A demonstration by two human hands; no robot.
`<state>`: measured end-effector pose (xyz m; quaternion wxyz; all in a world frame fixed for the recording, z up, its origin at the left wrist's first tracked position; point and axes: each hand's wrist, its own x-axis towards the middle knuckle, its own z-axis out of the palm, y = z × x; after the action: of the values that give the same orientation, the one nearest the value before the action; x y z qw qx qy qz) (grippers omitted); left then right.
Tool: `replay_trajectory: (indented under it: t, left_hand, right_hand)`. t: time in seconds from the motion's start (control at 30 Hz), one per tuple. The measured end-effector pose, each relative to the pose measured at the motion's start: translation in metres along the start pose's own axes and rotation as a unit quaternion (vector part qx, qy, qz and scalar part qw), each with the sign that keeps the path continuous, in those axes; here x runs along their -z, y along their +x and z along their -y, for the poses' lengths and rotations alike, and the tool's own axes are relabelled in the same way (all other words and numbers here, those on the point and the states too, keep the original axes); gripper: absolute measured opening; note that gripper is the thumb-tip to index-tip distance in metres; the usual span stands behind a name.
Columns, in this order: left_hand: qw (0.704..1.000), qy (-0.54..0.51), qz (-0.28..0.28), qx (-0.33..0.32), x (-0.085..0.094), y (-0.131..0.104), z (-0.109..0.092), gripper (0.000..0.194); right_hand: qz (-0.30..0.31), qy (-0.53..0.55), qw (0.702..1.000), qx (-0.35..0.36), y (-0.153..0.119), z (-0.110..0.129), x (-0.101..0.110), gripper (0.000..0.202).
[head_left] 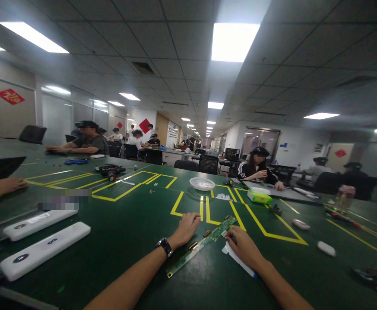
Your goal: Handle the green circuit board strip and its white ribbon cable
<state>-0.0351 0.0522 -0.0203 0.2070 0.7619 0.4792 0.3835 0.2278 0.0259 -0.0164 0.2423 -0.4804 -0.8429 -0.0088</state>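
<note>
The left hand (186,228), a dark watch (164,246) on its wrist, rests low in the middle of the frame with its fingers curled down onto the green surface (127,241), touching nothing else that I can make out; its fingertips lie just beside the upper end of a long, narrow circuit board (204,243). That board lies flat and runs on a slant from lower centre up toward the right, passing between the two hands. The right hand (243,245) sits just right of it, closed loosely around a slim white tool (240,261) whose tip points down-left by the board; whether the tip touches the board I cannot tell.

Yellow tape lines (256,224) mark out boxes on the surface just above the hands. Further up, near the centre, stands a shallow white dish (202,184), and to its right a green-and-white box (259,196). At lower left lie two long white devices (43,249), side by side and well apart from the hands. At the left edge another person's hand (7,185) rests on the surface. A seated person in a dark cap (258,168) works at right of centre, and more people sit at upper left.
</note>
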Motion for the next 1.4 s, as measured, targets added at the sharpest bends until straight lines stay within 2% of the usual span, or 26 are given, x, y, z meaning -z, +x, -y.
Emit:
replay_trajectory:
  t: [0.2,0.37,0.47,0.7,0.97,1.2,1.4]
  left_hand:
    - [1.0,0.012,-0.017,-0.02,0.005,0.002,0.0,0.045]
    - [0.999,0.016,-0.024,-0.018,0.009,0.004,0.002,0.042]
    - [1.0,0.015,-0.018,-0.021,0.009,0.003,0.002,0.041]
    - [0.999,0.003,-0.003,-0.044,0.009,0.003,0.004,0.039]
    - [0.999,0.017,0.011,-0.046,0.009,0.0,-0.001,0.035]
    - [0.998,-0.005,0.023,-0.056,0.007,-0.002,-0.003,0.031]
    - [0.997,-0.02,0.008,-0.08,0.001,-0.002,-0.001,0.029]
  right_hand:
    - [0.025,0.017,0.997,0.072,-0.001,0.019,0.0,0.015]
    - [-0.001,-0.043,0.999,0.027,0.003,0.004,0.001,0.016]
    - [-0.01,-0.036,0.999,0.023,0.001,0.0,0.001,0.016]
    - [0.023,0.019,0.993,0.114,-0.001,0.032,0.003,0.016]
    - [-0.003,-0.027,0.998,0.058,0.002,0.015,0.001,0.015]
    - [0.03,0.026,0.99,0.137,0.0,0.037,0.001,0.017]
    - [-0.012,-0.02,0.998,0.057,0.004,0.012,-0.002,0.015]
